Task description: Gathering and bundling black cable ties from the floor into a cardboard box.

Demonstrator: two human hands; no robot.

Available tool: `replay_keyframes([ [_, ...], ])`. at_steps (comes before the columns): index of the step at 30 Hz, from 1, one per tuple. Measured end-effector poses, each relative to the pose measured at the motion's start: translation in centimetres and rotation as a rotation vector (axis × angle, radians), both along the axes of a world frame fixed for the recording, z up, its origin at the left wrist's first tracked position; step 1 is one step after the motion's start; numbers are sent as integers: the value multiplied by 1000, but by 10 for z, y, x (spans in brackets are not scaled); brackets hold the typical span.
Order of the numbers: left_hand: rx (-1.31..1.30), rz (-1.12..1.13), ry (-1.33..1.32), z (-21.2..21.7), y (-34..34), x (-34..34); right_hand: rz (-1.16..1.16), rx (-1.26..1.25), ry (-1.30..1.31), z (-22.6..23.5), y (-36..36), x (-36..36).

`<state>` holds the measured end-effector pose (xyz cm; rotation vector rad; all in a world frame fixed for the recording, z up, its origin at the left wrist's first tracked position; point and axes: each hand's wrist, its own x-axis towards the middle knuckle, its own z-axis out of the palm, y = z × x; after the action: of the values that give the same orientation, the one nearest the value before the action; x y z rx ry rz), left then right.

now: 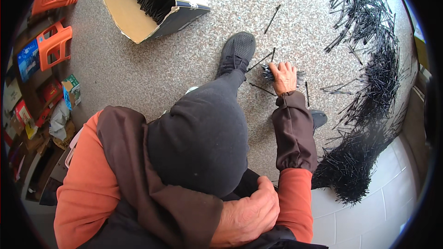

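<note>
- Left hand (249, 214) is closest to the camera, curled at the lap; its inner side's hidden, so can't tell if that grip has anything
- Right hand (284, 79) is down low, fingers bent over a small bundle of thin black sticks (267, 74) that pokes out both sides; underside's hidden, so can't tell how tight that grip is
- Bundle's at the speckled floor (138, 74), between two dark shoes (237, 50), loose sticks around it
- Big messy heap (383, 78) of similar sticks curves down the right
- Open cardboard box (182, 16) up top-left, more black sticks inside
</note>
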<state>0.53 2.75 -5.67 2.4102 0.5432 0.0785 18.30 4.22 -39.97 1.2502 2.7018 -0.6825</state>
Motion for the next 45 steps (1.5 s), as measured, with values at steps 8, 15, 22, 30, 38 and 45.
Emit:
replay_keyframes([
  [8, 26, 14, 1, -1, -1, 3, 99, 46, -2, -22, -8, 2],
  [15, 18, 0, 19, 0, 1, 3, 124, 119, 136, -24, -13, -27],
  [22, 14, -37, -1, -1, 5, 3, -78, 30, 83, -29, -27, -7],
  [30, 24, -49, 17, 1, 2, 5, -879, 150, 38, -20, -46, 57],
  [38, 57, -71, 20, 4, -2, 11, -900, 67, -251, -23, -54, 94],
  [45, 43, -50, 20, 9, -11, 10, -382, -25, 128, -12, -68, 30],
])
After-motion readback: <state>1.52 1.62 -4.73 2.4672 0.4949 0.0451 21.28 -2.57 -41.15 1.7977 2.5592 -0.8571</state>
